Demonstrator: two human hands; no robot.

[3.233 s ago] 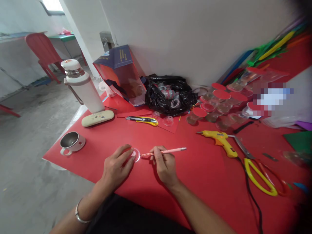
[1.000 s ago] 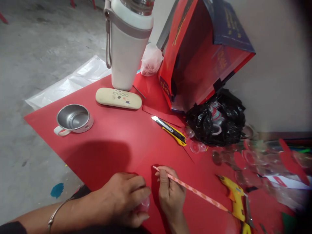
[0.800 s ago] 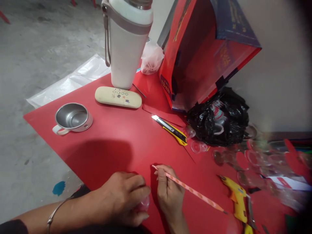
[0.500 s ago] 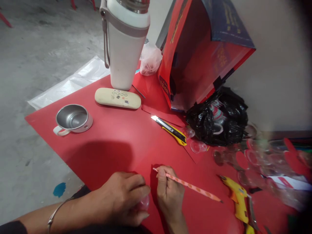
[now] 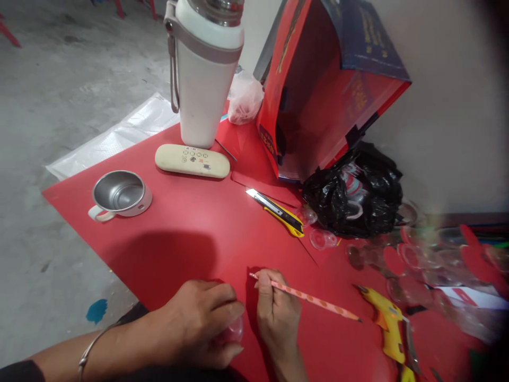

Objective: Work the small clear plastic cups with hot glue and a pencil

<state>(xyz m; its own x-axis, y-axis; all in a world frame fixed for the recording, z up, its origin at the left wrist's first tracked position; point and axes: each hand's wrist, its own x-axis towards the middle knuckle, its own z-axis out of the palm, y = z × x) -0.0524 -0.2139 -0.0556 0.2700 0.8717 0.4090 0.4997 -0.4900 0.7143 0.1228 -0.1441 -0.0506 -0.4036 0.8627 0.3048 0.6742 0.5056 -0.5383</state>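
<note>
At the near edge of the red tabletop (image 5: pixel 191 204), my left hand (image 5: pixel 202 321) is curled round a small clear plastic cup (image 5: pixel 234 333); most of the cup is hidden under my fingers. Beside it, my right hand (image 5: pixel 276 310) pinches a pink pencil with orange dots (image 5: pixel 318 302) close to its blunt end. The pencil's dark sharpened tip points right, towards a yellow hot glue gun (image 5: pixel 387 321) lying on the table. Beyond my hands lies a yellow and black utility knife (image 5: pixel 276 212) with its blade out.
A steel mug (image 5: pixel 121 193), a cream oblong case (image 5: pixel 193 161) and a tall white flask (image 5: pixel 207 79) stand at the back left. Behind are a red and blue paper bag (image 5: pixel 310 101) and a black plastic bag (image 5: pixel 358 191). Clear plastic cups (image 5: pixel 413 257) cluster at right.
My hands keep the same holds on the cup and the pencil. The view has shifted very slightly; nothing on the table has visibly moved.
</note>
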